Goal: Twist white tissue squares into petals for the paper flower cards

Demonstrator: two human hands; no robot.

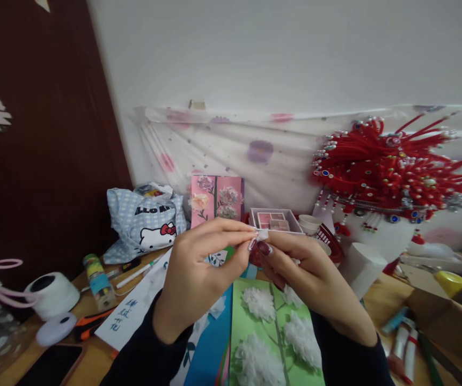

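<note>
Fingers (239,229): pinching white scrap (262,235) with left hand (200,273) at 8 o'clock, right hand (309,271) at 4, so best squeeze lightly, avoiding tears.

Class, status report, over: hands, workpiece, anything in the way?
Left hand and right hand: both pinching small white piece. Piece held up, green card with white flowers below. Right sleeve overlaps card's edge.

I hold a small white scrap (262,235): thin, matt, paper-like. Light-green rectangular card (253,328): smooth, matt paper. White ruffled flower heads (261,363): rough, crumpled, tissue-like. Pale brown desk (391,294): wood, low sheen. White floral-print sheet (226,140): creased, plastic-looking, slightly glossy. Red bundled strands (353,155): fuzzy. Black rectangular phone screen (51,367): smooth, glossy.
</note>
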